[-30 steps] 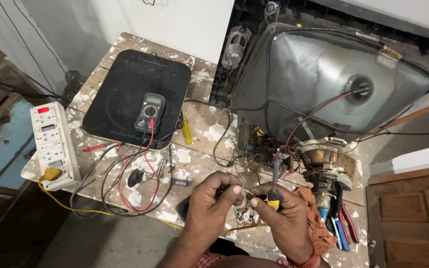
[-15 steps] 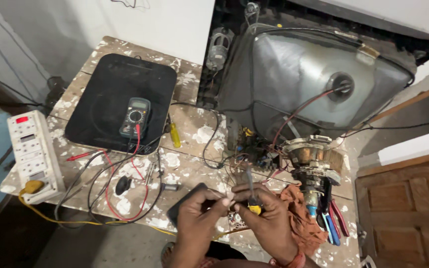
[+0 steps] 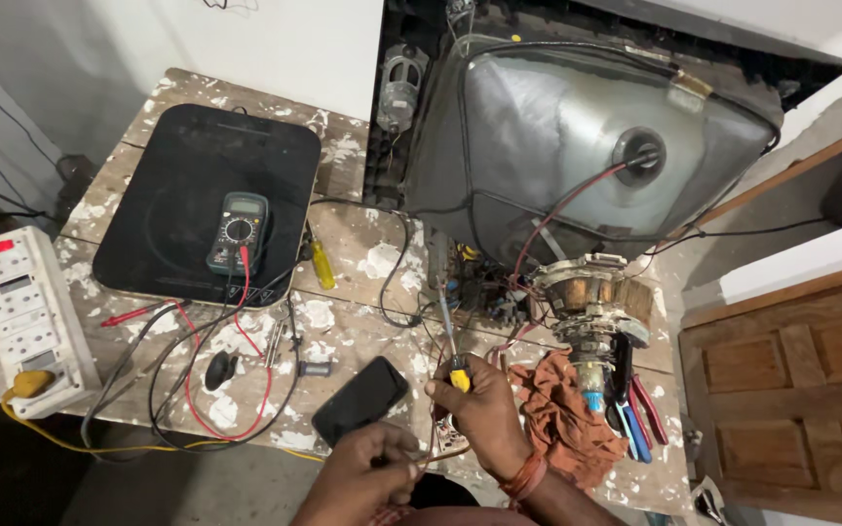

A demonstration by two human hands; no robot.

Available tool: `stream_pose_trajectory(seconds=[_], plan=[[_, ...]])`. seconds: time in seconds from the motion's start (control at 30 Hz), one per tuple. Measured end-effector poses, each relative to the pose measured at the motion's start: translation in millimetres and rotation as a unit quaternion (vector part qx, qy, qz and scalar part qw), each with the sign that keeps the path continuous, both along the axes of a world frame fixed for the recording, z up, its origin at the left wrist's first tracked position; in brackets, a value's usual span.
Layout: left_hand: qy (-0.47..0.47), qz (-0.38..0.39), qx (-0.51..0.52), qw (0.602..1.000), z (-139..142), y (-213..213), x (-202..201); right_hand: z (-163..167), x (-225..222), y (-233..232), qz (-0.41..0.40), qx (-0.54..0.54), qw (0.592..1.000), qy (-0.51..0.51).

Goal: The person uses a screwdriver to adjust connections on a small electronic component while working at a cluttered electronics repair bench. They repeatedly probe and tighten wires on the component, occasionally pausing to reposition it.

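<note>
Right hand (image 3: 484,409) shifted lower, fingers gripping screwdriver (image 3: 452,341), left hand (image 3: 367,472) pinching half-hidden wire (image 3: 440,454)

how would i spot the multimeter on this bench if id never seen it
Find the big flat black slab lying on the paint-spattered wooden table, left of the opened picture tube. The multimeter lies on that slab's near right part. It is the only dark green handheld box with a round dial, red and black leads trailing from it.

Dim, even light; sharp, edges bowed
</note>
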State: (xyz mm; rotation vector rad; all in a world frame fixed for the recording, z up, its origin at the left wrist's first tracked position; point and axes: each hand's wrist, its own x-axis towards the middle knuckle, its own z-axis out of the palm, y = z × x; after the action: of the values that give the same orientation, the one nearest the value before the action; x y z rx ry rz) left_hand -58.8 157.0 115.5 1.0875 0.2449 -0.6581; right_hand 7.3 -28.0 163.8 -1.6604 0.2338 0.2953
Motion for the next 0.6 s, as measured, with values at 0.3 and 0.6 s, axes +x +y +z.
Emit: stream_pose_trajectory(seconds=[0.3, 0.6], plan=[[0.008, -0.088, 0.035, 0.995, -3.4, -17.5, 31.2, -13.5, -6.1, -7.1, 0.007, 0.007, 1.000, -0.007], [0.082, -0.008, -0.067, 0.994, -21.1, -66.9, 135.6, -11.9, -27.7, -20.4, 0.001, -0.058, 0.998, 0.000]])
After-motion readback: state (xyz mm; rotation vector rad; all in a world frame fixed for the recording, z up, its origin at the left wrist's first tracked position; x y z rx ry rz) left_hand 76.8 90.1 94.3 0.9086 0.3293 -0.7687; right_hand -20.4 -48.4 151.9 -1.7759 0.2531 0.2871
